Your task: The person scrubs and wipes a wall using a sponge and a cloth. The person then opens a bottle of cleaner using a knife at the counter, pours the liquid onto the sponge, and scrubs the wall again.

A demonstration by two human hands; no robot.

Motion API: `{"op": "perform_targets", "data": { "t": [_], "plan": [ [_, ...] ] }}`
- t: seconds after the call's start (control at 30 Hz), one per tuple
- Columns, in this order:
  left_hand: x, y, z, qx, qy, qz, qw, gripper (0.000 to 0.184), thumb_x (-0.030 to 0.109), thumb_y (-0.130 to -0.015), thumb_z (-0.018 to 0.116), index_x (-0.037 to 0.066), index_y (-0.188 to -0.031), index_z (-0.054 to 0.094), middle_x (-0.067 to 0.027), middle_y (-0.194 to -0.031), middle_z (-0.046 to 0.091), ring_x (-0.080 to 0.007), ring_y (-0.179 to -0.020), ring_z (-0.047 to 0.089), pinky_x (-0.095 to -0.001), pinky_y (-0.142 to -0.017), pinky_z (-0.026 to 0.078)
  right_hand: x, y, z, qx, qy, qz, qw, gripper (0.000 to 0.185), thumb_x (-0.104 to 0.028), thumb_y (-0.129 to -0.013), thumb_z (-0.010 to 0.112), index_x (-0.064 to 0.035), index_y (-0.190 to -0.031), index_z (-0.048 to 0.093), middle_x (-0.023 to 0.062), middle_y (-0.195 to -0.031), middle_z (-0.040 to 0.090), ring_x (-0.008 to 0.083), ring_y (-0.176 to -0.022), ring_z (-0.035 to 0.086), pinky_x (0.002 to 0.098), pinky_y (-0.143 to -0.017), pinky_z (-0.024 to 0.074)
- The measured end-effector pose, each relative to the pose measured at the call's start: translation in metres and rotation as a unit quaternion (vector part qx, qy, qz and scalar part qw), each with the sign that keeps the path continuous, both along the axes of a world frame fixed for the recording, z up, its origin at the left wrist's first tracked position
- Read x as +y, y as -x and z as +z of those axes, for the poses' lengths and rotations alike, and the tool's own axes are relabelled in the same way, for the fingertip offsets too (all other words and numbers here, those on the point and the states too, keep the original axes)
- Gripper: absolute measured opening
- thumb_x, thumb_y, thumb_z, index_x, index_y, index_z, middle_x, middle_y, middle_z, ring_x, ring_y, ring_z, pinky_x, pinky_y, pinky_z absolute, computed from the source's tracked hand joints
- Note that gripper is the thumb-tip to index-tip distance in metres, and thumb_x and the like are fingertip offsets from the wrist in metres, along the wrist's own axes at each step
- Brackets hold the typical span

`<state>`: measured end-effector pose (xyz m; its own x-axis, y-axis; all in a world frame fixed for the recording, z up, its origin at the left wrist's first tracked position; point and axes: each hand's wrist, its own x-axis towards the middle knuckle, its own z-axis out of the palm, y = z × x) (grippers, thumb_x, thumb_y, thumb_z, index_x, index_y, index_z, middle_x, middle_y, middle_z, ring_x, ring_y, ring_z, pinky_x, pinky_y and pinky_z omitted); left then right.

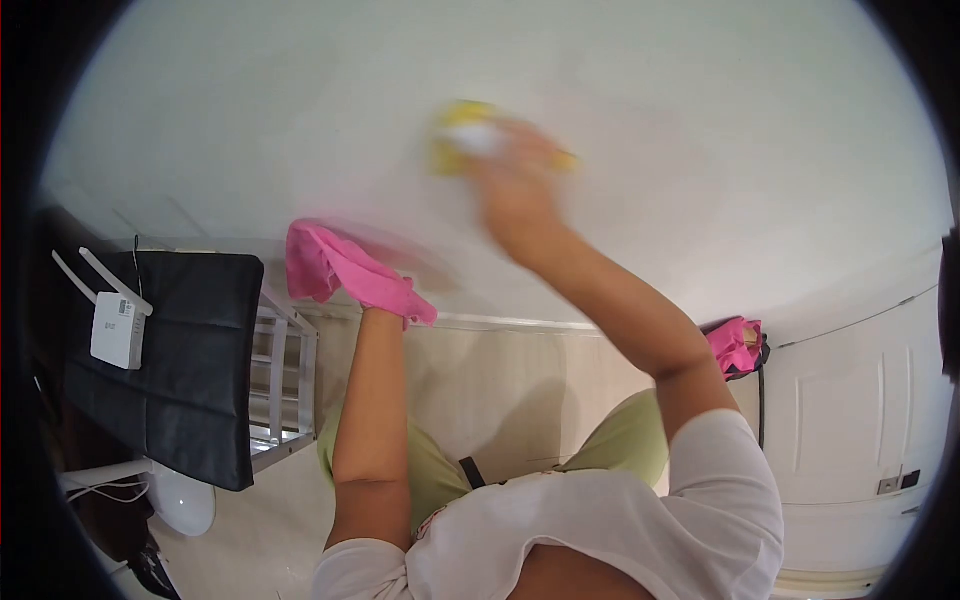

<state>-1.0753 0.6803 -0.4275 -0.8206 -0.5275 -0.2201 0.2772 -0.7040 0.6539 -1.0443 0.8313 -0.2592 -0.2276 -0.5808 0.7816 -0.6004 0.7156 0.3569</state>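
Upper centre: my right hand [520, 150], blurred, lies over a yellow-and-white pad [456, 150] at the pale wall [300, 110]; the blur is too strong for me to tell whether the fingers are spread or pinching the pad. Left of centre: a pink cloth [345, 268] covers my left hand [380, 288], so I cannot tell how its fingers stand; the cloth lies near the foot of the wall, left of and below the pad. Left: a black padded seat [200, 350] on a light metal frame [285, 370] carries a white router [118, 328] with two antennas. Below the seat: a rounded white object [182, 503] and a white cable [115, 487]. Right: a second pink item [735, 345] with dark edges, near a white panelled door [845, 410]. Below the wall: the pale floor [460, 370].
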Motion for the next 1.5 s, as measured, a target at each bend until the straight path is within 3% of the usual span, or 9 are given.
{"op": "perform_targets", "data": {
  "t": [0.13, 0.33, 0.47, 0.67, 0.8, 0.97, 1.13, 1.37, 1.5],
  "plan": [
    [-0.001, -0.004, 0.0, 0.003, 0.008, 0.004, 1.0, 0.042, 0.049, -0.083, 0.036, 0.018, -0.109, 0.047, -0.0019, -0.093, 0.055, -0.0204, -0.081, 0.046, -0.0392, -0.064, 0.039, -0.14, 0.03, -0.013, -0.026, -0.046, 0.125, 0.991, 0.021, -0.015, -0.078, 0.051, -0.0046, -0.095, 0.06, 0.017, -0.097, 0.053, 0.0334, -0.097, 0.052, 0.0449, -0.087, 0.0393],
    [-0.007, 0.0, 0.001, 0.01, -0.005, 0.011, 1.0, 0.041, 0.048, -0.084, 0.035, 0.017, -0.109, 0.046, -0.0024, -0.093, 0.055, -0.0206, -0.08, 0.046, -0.039, -0.062, 0.039, 0.04, -0.009, 0.007, 0.085, -0.058, -0.1, 0.99, 0.029, -0.002, -0.077, 0.055, -0.0014, -0.106, 0.058, 0.019, -0.105, 0.055, 0.0334, -0.104, 0.048, 0.0502, -0.087, 0.0355],
    [-0.006, -0.003, 0.002, 0.012, -0.022, 0.0, 1.0, 0.041, 0.046, -0.085, 0.034, 0.017, -0.109, 0.046, -0.0027, -0.093, 0.055, -0.0207, -0.079, 0.047, -0.0389, -0.061, 0.039, 0.097, -0.042, 0.06, 0.021, 0.328, -0.02, 0.944, 0.035, 0.005, -0.071, 0.056, -0.0018, -0.106, 0.057, 0.0124, -0.108, 0.056, 0.0313, -0.104, 0.047, 0.0383, -0.089, 0.0365],
    [-0.015, -0.007, 0.003, 0.026, -0.021, 0.003, 0.999, 0.04, 0.045, -0.086, 0.033, 0.016, -0.11, 0.046, -0.0032, -0.093, 0.055, -0.0209, -0.078, 0.047, -0.0387, -0.059, 0.039, -0.074, 0.015, 0.085, 0.119, 0.014, -0.022, 0.993, 0.032, -0.003, -0.071, 0.055, -0.0073, -0.102, 0.059, 0.014, -0.11, 0.055, 0.0329, -0.102, 0.05, 0.0433, -0.088, 0.0367],
    [-0.031, -0.012, 0.005, 0.037, -0.016, 0.016, 0.999, 0.039, 0.043, -0.086, 0.032, 0.015, -0.11, 0.046, -0.0035, -0.094, 0.055, -0.0211, -0.077, 0.047, -0.0386, -0.058, 0.039, -0.078, 0.024, -0.073, -0.01, -0.213, 0.048, 0.976, 0.025, -0.017, -0.077, 0.055, -0.0078, -0.1, 0.06, 0.0138, -0.11, 0.055, 0.0292, -0.095, 0.053, 0.0422, -0.08, 0.0416],
    [-0.038, -0.015, 0.002, 0.04, -0.017, 0.012, 0.999, 0.038, 0.042, -0.087, 0.031, 0.015, -0.111, 0.046, -0.004, -0.094, 0.055, -0.0212, -0.076, 0.047, -0.0384, -0.057, 0.039, -0.027, 0.014, -0.109, -0.128, -0.223, 0.041, 0.966, 0.022, -0.015, -0.077, 0.056, -0.0033, -0.095, 0.06, 0.0109, -0.096, 0.057, 0.0264, -0.086, 0.054, 0.0364, -0.073, 0.0445],
    [0.023, -0.051, -0.003, 0.011, 0.012, -0.072, 0.997, 0.038, 0.041, -0.088, 0.031, 0.014, -0.111, 0.045, -0.0044, -0.094, 0.055, -0.0214, -0.075, 0.048, -0.0382, -0.055, 0.04, -0.058, 0.025, 0.098, 0.156, -0.002, -0.132, 0.979, 0.022, 0.0, -0.073, 0.051, -0.0069, -0.093, 0.057, 0.015, -0.088, 0.056, 0.0313, -0.091, 0.053, 0.0481, -0.084, 0.0388],
    [0.083, -0.088, -0.038, -0.047, 0.006, -0.361, 0.931, 0.037, 0.038, -0.089, 0.03, 0.014, -0.112, 0.045, -0.005, -0.094, 0.055, -0.0216, -0.073, 0.048, -0.038, -0.053, 0.04, -0.016, 0.012, -0.121, -0.122, -0.307, 0.049, 0.943, 0.015, -0.011, -0.075, 0.056, -0.0088, -0.088, 0.063, 0.0125, -0.102, 0.057, 0.027, -0.099, 0.053, 0.0428, -0.08, 0.0418],
    [0.1, -0.106, -0.059, -0.074, -0.002, -0.419, 0.905, 0.036, 0.037, -0.09, 0.029, 0.013, -0.112, 0.045, -0.0053, -0.094, 0.055, -0.0218, -0.072, 0.048, -0.0379, -0.052, 0.04, -0.019, 0.011, -0.101, -0.109, -0.338, 0.05, 0.934, 0.017, -0.014, -0.074, 0.058, -0.0084, -0.089, 0.063, 0.012, -0.105, 0.056, 0.0276, -0.099, 0.053, 0.042, -0.079, 0.0415]
  ]
}}
